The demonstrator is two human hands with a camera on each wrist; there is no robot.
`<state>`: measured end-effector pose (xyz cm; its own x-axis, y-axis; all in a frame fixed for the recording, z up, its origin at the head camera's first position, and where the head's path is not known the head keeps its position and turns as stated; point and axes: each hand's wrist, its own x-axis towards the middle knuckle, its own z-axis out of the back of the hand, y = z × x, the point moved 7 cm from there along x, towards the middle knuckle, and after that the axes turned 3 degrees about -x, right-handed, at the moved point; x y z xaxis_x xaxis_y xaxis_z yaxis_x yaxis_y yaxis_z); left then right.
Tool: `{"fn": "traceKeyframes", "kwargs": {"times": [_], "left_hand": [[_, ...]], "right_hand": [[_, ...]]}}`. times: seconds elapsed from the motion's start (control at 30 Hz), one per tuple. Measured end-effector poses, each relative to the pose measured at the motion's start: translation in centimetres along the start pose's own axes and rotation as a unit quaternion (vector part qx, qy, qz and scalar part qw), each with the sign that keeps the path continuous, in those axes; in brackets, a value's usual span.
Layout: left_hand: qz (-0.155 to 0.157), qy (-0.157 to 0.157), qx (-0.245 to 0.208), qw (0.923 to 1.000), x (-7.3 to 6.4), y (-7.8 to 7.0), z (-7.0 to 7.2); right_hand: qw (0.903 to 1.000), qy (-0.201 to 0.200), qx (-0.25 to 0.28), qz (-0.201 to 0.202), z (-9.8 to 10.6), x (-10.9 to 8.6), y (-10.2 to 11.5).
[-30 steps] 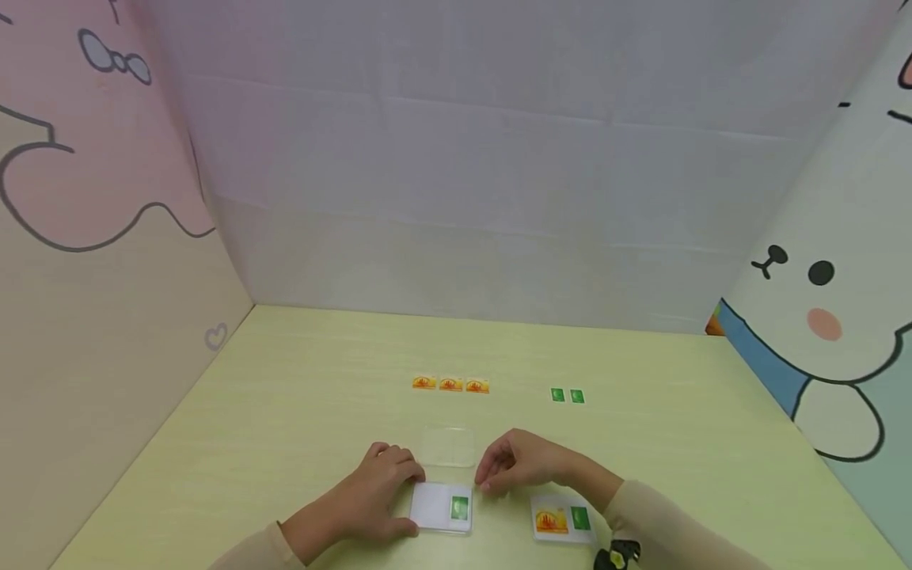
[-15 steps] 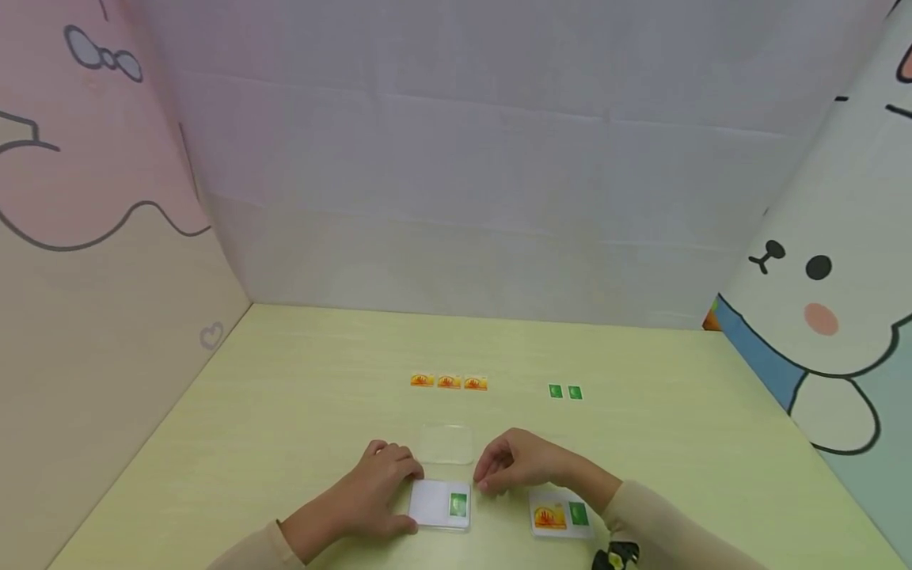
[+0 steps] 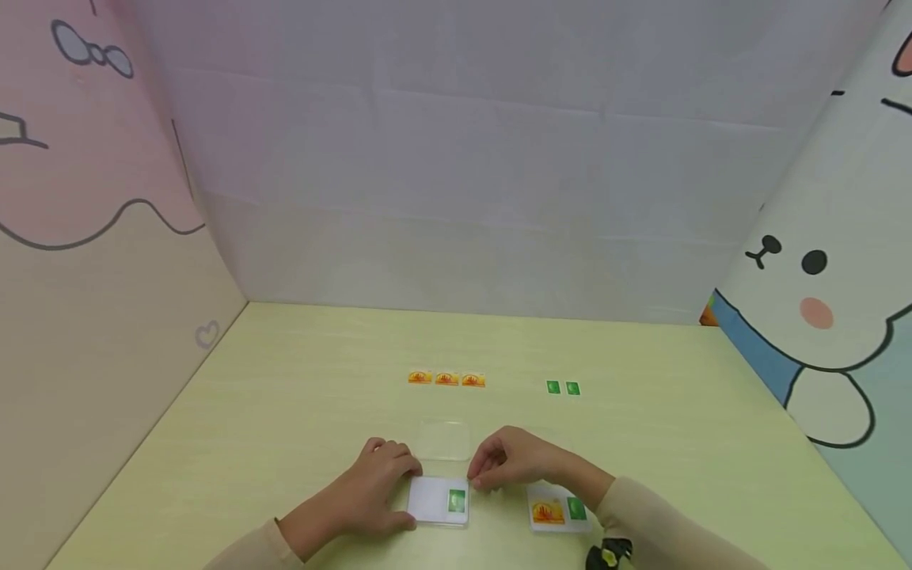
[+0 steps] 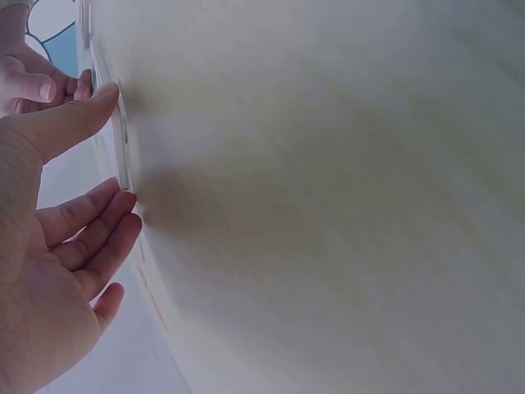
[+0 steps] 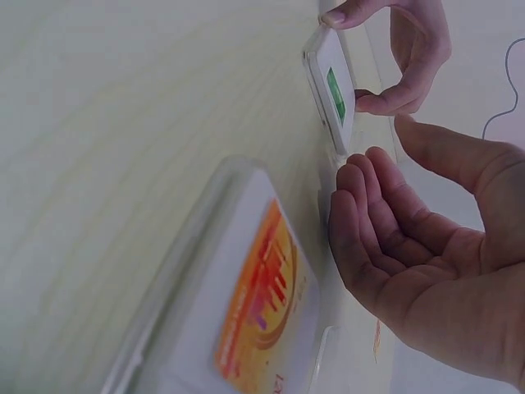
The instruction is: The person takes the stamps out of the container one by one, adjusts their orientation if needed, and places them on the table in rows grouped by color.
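Observation:
In the head view a flat white case (image 3: 429, 497) lies near the front of the table, with a green sticker (image 3: 457, 500) on its right part. My left hand (image 3: 374, 489) holds it by its left side, thumb at the near corner and fingers at the far one. My right hand (image 3: 516, 457) hovers by the case's far right corner, fingers loosely bent. In the right wrist view its thumb stands apart from its fingers, with nothing between them. A second white case (image 3: 547, 492) lies below the right forearm, bearing an orange sticker (image 3: 548, 512) and a green one.
Behind the first case lies a clear plastic cover (image 3: 443, 440). Farther back are a row of three orange stickers (image 3: 446, 379) and two green stickers (image 3: 563, 388). A pale cloth wall (image 3: 456, 198) closes off the back, and printed panels (image 3: 819, 301) stand at both sides.
My right fingertips have drawn slightly left, closer to the first case's corner. The left hand keeps its hold on the case. The head view has shifted a little.

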<state>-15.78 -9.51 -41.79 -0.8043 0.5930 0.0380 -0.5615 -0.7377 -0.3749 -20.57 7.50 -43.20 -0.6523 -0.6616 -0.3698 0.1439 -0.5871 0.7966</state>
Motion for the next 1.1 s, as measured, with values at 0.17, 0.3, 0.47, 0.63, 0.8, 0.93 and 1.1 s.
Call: {"fn": "traceKeyframes", "kwargs": {"times": [0.17,0.3,0.47,0.63,0.8,0.93,1.1], "left_hand": [[0.002,0.004,-0.002,1.0,0.0,0.0,0.0],[0.004,0.006,-0.004,1.0,0.0,0.0,0.1],[0.006,0.007,-0.007,0.9999,0.0,0.0,0.0],[0.005,0.006,-0.004,1.0,0.0,0.0,-0.1],[0.007,0.011,-0.008,0.9999,0.0,0.0,-0.2],[0.007,0.013,-0.011,0.9998,-0.1,0.1,-0.4],[0.001,0.006,-0.004,1.0,-0.1,0.0,-0.4]], "right_hand": [[1.0,-0.001,-0.004,0.001,-0.2,0.1,0.2],[0.9999,-0.006,-0.013,0.004,-0.3,0.2,0.4],[0.9996,-0.008,-0.026,0.011,-0.4,0.3,0.6],[0.9991,-0.007,-0.034,0.025,-0.6,0.2,1.0],[0.9979,-0.019,-0.051,0.035,-0.8,0.1,1.0],[0.9967,-0.028,-0.064,0.041,-1.0,0.0,1.1],[0.9952,-0.034,-0.078,0.048,-1.1,-0.2,1.5]]}}
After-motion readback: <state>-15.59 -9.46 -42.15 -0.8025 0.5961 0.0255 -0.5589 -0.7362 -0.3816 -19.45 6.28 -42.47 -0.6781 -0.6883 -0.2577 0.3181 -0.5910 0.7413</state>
